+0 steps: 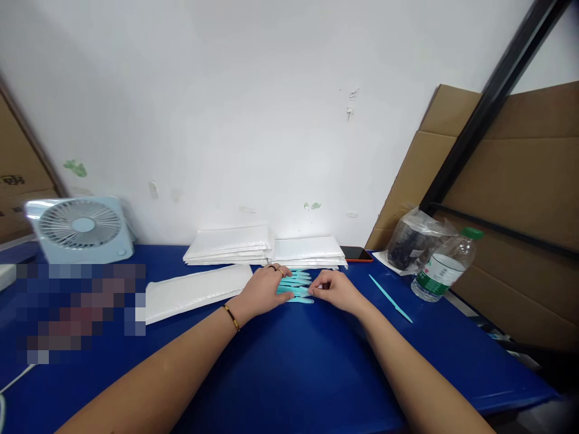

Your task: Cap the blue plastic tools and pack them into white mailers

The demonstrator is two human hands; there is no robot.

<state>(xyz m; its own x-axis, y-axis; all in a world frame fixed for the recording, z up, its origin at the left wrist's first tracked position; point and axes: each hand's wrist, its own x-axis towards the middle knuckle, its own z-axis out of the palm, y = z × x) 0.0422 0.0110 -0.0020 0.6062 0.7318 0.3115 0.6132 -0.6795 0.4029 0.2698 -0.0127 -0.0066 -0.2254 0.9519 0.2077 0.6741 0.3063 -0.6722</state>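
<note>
Several thin turquoise knife-shaped plastic sticks [299, 282] lie side by side in a row on the blue table, close to the wall. My left hand [266, 289] rests over their left ends, thumb and fingers spread apart across the row. At the right ends, my right hand [333, 290] pinches the tip of one stick between thumb and forefinger; a small pale bit shows at that pinch. The fingers partly cover the row. Apart from the others, a single turquoise stick [390, 298] lies slantwise to the right of my right hand.
White padded envelopes are stacked in two piles [230, 244] [307, 250] against the wall. A single white envelope [194, 290] lies left of my left hand. A phone [356, 254], a bagged dark item [404, 244], a water bottle [441, 271] and a blue fan [81, 232] stand around.
</note>
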